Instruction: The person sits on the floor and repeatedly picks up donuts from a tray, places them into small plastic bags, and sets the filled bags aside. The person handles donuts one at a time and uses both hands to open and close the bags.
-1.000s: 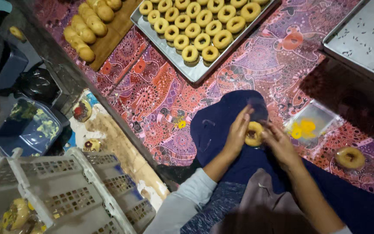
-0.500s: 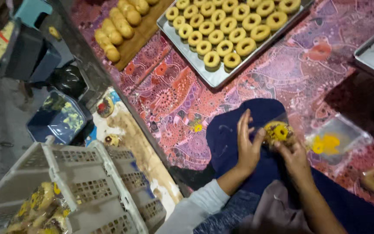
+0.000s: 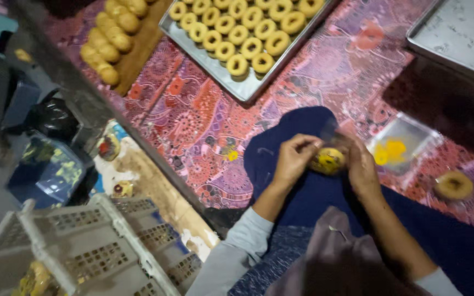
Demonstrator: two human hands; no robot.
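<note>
Both hands together over a dark blue cloth (image 3: 303,186) at lower centre. Left hand (image 3: 291,162) curled around the left side of a round yellow pastry (image 3: 328,161), fingertips pinched at its top edge. Right hand (image 3: 361,169) cupped against the pastry's right side, fingers wrapped on it. Pastry clasped between the two hands, just above the cloth, dark flecks on its face. Grey sleeve (image 3: 231,255) on the left forearm.

Just right of the hands: clear plastic tub (image 3: 412,134) with yellow bits inside. Further right, one ring-shaped pastry (image 3: 453,185) alone on the patterned red mat (image 3: 193,109). Above, metal tray (image 3: 231,87) of ring pastries in rows. Upper left, wooden board (image 3: 138,60) with oval dough pieces. Lower left, white plastic crate (image 3: 83,246).
</note>
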